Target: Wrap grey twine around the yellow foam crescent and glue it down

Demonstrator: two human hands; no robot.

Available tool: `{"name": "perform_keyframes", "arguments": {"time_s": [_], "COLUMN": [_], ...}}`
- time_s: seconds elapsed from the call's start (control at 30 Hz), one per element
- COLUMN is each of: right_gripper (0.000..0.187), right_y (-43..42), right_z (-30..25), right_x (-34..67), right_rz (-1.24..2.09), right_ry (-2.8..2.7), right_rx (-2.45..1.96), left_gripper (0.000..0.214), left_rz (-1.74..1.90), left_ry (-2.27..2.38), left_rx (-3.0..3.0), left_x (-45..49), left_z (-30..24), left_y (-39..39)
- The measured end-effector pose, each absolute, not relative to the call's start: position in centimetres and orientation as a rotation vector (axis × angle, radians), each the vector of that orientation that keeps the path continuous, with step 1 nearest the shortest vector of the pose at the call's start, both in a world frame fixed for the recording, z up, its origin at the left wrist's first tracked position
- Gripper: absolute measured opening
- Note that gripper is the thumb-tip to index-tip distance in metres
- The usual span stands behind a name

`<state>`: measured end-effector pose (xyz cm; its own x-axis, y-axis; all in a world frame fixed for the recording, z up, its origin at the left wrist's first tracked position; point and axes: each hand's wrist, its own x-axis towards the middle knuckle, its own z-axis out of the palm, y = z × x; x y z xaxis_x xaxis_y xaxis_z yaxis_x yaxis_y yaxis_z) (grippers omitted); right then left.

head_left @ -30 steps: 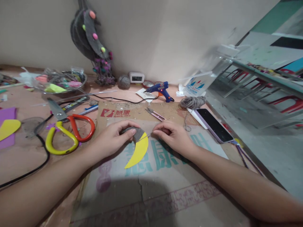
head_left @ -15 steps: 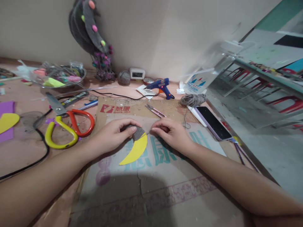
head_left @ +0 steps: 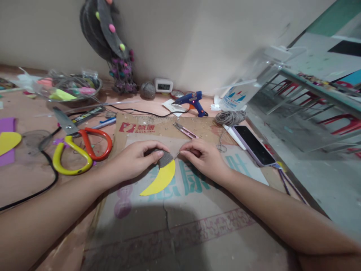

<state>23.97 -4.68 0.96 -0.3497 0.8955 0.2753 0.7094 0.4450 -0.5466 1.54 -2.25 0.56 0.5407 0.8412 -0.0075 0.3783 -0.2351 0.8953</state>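
Yellow crescent (head_left: 162,178), flat and smooth with a pointed lower tip, was over the middle of a cardboard sheet (head_left: 135,233); the left hand (head_left: 137,160) was clamped on its upper end, where grey yarn (head_left: 166,159) wrapped it in close, ribbed turns. Thumb and fingertips of the right hand (head_left: 204,158) were pinched together on a thin strand of that yarn, just beside the crescent. Teal and red print marked the cardboard, and a crack ran through its nearer part. Large scissors (head_left: 69,127), with one red and one yellow handle, lay open on the pinkish tabletop (head_left: 28,180) near the left forearm. Pink-handled snips (head_left: 190,133) lay just beyond the right hand, with a dark-screened phone (head_left: 254,146) and a loose grey skein (head_left: 230,117) farther right. Behind were a blue glue gun (head_left: 193,100), a round yarn ball (head_left: 148,90), a white-framed display (head_left: 164,85) and a cluttered bowl (head_left: 94,94). A felt-like grey decoration (head_left: 97,34) with pompoms stood out before the plain wall (head_left: 197,45). Off right, red stools (head_left: 346,122) sat by a long table (head_left: 324,88) on a grey floor (head_left: 299,173).
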Motion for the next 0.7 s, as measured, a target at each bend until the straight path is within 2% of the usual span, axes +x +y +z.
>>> {"name": "perform_keyframes", "arguments": {"time_s": [0.7], "right_gripper": [0.014], "right_y": [-4.64], "right_z": [0.89], "right_x": [23.76], "right_rz": [0.433], "right_ry": [-2.154], "right_rx": [-1.329], "left_gripper": [0.028], "left_rz": [0.484], "left_ry": [0.945], "left_rx": [1.942], "left_x": [1.31], "left_z": [0.70], "left_y": [-2.13]}}
